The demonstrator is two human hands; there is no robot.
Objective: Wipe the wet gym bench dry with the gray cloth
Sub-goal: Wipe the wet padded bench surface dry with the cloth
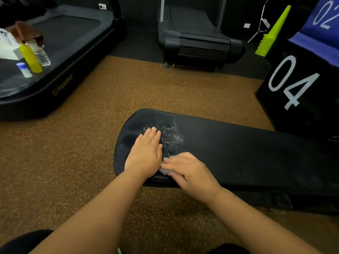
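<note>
The left hand is laid flat with fingers straight on the wet end of the gym bench while the gray cloth is pressed under the right hand at the near edge, so droplets beyond the fingertips may be missed or smeared by the bare palm.

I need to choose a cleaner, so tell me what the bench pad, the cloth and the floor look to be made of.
Bench pad: looks like black vinyl or faux leather, matte and pebbled; water stands in beads on it. Gray cloth: soft, pale textile, possibly microfibre; mostly hidden under the right hand, so uncertain. Floor: likely speckled brown rubber granulate, matte and grainy.
</note>
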